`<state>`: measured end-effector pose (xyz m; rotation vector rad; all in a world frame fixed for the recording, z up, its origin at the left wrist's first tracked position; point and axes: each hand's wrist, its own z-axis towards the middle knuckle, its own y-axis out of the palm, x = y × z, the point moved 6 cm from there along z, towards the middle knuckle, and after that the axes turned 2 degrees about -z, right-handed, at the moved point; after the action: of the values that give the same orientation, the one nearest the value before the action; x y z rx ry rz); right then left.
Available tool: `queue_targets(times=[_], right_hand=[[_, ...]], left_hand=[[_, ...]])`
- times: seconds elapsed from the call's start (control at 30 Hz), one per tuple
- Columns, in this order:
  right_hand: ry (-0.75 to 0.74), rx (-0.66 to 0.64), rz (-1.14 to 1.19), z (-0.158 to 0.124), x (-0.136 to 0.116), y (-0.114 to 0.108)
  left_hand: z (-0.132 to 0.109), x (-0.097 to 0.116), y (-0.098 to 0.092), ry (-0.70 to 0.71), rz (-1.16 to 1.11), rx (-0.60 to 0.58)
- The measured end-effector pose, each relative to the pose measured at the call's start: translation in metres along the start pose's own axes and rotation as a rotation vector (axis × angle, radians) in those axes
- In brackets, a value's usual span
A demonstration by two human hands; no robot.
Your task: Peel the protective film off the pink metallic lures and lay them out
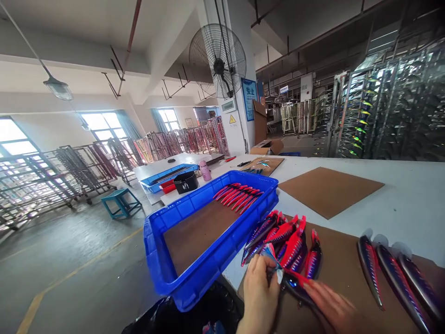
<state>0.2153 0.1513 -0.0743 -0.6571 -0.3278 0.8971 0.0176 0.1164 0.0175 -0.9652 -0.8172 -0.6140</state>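
Observation:
Low in the view, my right hand (330, 301) is closed on a dark fishing lure (295, 284) with a red back and a shiny blue patch. My left hand (259, 285) meets it at the lure's end, thumb and fingers pinching a crumpled bit of blue and white film (270, 253). Just beyond my hands lies a pile of red and purple striped lures (285, 232), partly hidden by my left hand. One more lure (314, 257) rests at the pile's right side. Farther right, three dark lures (391, 278) with clear lips lie side by side on brown cardboard (337, 248).
A blue tray (194, 283) left of the pile holds a row of red lures (238, 197) at its far end. Below it hangs a black bag (153, 320). A black box (186, 183), pink bottle (205, 171) and second cardboard sheet (330, 190) are on the white table (413, 185).

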Motion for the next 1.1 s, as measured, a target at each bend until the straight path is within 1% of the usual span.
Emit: queue_targets(times=[0.07,0.1,0.17,0.27,0.33,0.37,0.4,0.43,0.47,0.5,0.57,0.63,0.67,0.7,0.73,0.8,0.9,1.0,1.1], right_hand=[[-0.049,-0.033,-0.051,0.001,-0.002,-0.002],[-0.065,-0.052,-0.069,0.003,-0.003,-0.004],[-0.076,-0.079,-0.118,0.009,-0.008,-0.008],[-0.038,-0.144,-0.246,0.02,-0.013,-0.012],[-0.061,-0.187,-0.258,0.028,-0.016,-0.015],[-0.063,-0.19,-0.238,0.031,-0.016,-0.018],[-0.057,-0.187,-0.207,0.034,-0.015,-0.022],[-0.036,-0.175,-0.174,0.036,-0.013,-0.027],[-0.001,-0.174,-0.145,0.038,-0.01,-0.031],[0.038,-0.186,-0.12,0.039,-0.008,-0.033],[0.066,-0.216,-0.071,0.04,-0.007,-0.034],[0.043,-0.231,-0.059,0.041,-0.011,-0.033],[0.006,-0.219,-0.066,0.042,-0.014,-0.032],[-0.043,-0.196,-0.079,0.043,-0.018,-0.032],[-0.088,-0.184,-0.1,0.044,-0.021,-0.031],[-0.179,-0.152,-0.135,0.045,-0.026,-0.029],[-0.192,-0.152,-0.179,0.043,-0.024,-0.022],[-0.168,-0.187,-0.245,0.036,-0.02,-0.014],[-0.173,-0.187,-0.267,0.032,-0.022,-0.01]], left_hand=[[0.0,0.001,0.0,-0.033,-0.028,-0.019],[0.0,0.002,0.001,-0.067,-0.085,-0.042],[-0.002,0.001,0.008,-0.185,-0.339,-0.126],[-0.01,-0.001,0.025,-0.428,-0.828,-0.266],[-0.017,-0.003,0.031,-0.543,-1.004,-0.318],[-0.019,-0.004,0.031,-0.558,-1.023,-0.323],[-0.02,-0.004,0.027,-0.54,-0.995,-0.315],[-0.019,-0.005,0.019,-0.487,-0.913,-0.281],[-0.016,-0.004,0.007,-0.392,-0.775,-0.221],[-0.011,0.0,-0.006,-0.258,-0.597,-0.157],[-0.005,0.018,-0.029,0.095,-0.211,-0.071],[-0.003,0.037,-0.036,0.423,0.094,-0.081],[-0.003,0.043,-0.036,0.538,0.197,-0.114],[-0.003,0.047,-0.034,0.615,0.264,-0.152],[-0.002,0.049,-0.031,0.659,0.301,-0.193],[-0.001,0.049,-0.024,0.694,0.319,-0.283],[-0.002,0.043,-0.014,0.667,0.311,-0.414],[-0.006,0.031,-0.009,0.535,0.288,-0.49],[-0.008,0.022,-0.006,0.336,0.224,-0.519]])
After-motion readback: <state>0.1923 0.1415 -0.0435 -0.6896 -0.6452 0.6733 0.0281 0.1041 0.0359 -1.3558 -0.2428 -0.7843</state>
